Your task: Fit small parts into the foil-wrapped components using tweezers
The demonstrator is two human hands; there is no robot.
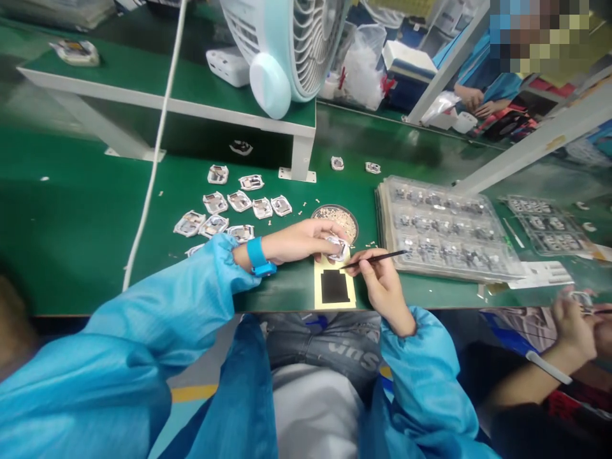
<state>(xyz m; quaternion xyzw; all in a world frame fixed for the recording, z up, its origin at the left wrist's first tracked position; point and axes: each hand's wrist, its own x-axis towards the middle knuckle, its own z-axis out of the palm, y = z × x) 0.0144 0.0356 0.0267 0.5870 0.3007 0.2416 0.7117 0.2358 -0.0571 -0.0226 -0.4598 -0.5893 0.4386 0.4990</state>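
My left hand, with a blue band on its wrist, is closed on a small white watch-like housing. In my right hand is a thin black tool, held like a pen, its tip pointing left just below the housing. Under both hands, at the table's front edge, lies a yellow sheet with a black square on it. Just behind my left hand sits a round dish of tiny pale parts, partly covered by the fingers.
Several white housings lie left of the dish. Stacked clear trays of parts stand to the right. A light-blue fan stands on a raised shelf; a white cable crosses the left. At right are another person's hands.
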